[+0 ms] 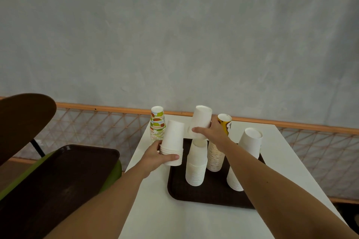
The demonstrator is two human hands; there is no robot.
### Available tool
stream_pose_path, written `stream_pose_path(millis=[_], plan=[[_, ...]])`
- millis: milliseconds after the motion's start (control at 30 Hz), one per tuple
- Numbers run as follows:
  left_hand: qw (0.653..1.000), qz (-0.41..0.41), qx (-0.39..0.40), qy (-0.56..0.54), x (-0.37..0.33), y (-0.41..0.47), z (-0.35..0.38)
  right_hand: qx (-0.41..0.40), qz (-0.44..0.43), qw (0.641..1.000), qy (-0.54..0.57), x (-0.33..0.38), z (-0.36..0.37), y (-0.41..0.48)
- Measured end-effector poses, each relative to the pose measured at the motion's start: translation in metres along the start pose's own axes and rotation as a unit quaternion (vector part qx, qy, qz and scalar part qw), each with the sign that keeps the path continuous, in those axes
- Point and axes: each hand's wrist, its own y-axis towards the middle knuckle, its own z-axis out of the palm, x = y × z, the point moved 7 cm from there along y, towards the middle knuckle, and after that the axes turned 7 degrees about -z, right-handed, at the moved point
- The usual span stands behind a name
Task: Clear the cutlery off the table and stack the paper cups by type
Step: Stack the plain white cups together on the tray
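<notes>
My left hand grips a short stack of plain white cups, upside down, at the left edge of the dark tray. My right hand holds a tilted white cup just above a tall white stack on the tray. Behind it stands a stack topped by a yellow printed cup, its lower cups cream. Another white stack leans at the tray's right. A fruit-printed stack stands on the white table at the back left. No cutlery is visible.
A second dark tray rests on a green chair seat left of the table. A brown chair back rises at far left. A wooden lattice rail and grey wall run behind the table.
</notes>
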Motion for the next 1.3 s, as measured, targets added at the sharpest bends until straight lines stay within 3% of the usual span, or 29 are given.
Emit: stream_pose_path(millis=[200, 400, 633, 700, 967, 1300], plan=[[1.0, -0.001, 0.0, -0.007, -0.001, -0.001, 0.001, 0.043, 0.046, 0.996, -0.061, -0.029, 0.01, -0.013], [1.0, 0.003, -0.001, -0.001, -0.005, 0.0, 0.002, 0.06, 0.029, 0.994, -0.083, -0.032, 0.016, -0.025], [1.0, 0.014, -0.001, -0.016, -0.016, 0.003, -0.002, -0.011, -0.051, 0.998, -0.025, 0.011, 0.005, -0.02], [1.0, 0.021, 0.003, -0.016, -0.021, 0.003, 0.0, 0.003, -0.064, 0.998, -0.002, 0.024, 0.009, -0.018], [0.998, 0.043, 0.046, 0.003, -0.043, -0.002, 0.014, 0.134, -0.024, 0.99, 0.047, 0.042, 0.046, -0.018], [0.998, 0.031, 0.051, 0.008, -0.04, -0.004, 0.01, 0.086, 0.002, 0.992, 0.092, 0.042, 0.04, -0.014]])
